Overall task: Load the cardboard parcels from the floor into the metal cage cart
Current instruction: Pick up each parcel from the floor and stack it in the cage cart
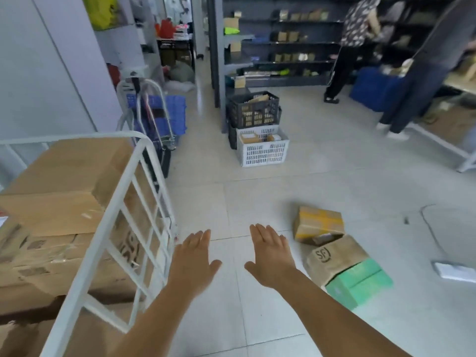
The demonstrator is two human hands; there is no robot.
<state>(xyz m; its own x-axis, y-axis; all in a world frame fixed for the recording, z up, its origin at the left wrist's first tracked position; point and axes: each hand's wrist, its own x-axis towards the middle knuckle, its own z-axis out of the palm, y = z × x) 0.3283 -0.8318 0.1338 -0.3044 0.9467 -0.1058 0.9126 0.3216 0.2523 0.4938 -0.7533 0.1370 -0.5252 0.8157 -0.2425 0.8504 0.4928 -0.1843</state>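
Observation:
Both my hands are stretched out flat over the tiled floor, holding nothing. My left hand (193,258) hovers just right of the white metal cage cart (134,181), which holds several large cardboard boxes (59,202). My right hand (270,256) is left of two parcels lying on the floor. The farther parcel (319,224) is brown with yellow tape. The nearer parcel (334,258) is brown with a printed logo and rests against a green box (360,282).
A white crate (262,148) and a black crate (253,109) stand ahead by dark shelving (283,42). A folded hand trolley with blue crates (157,117) stands behind the cart. Two people (353,45) stand at the far right. A white packet (456,271) lies on the floor at right.

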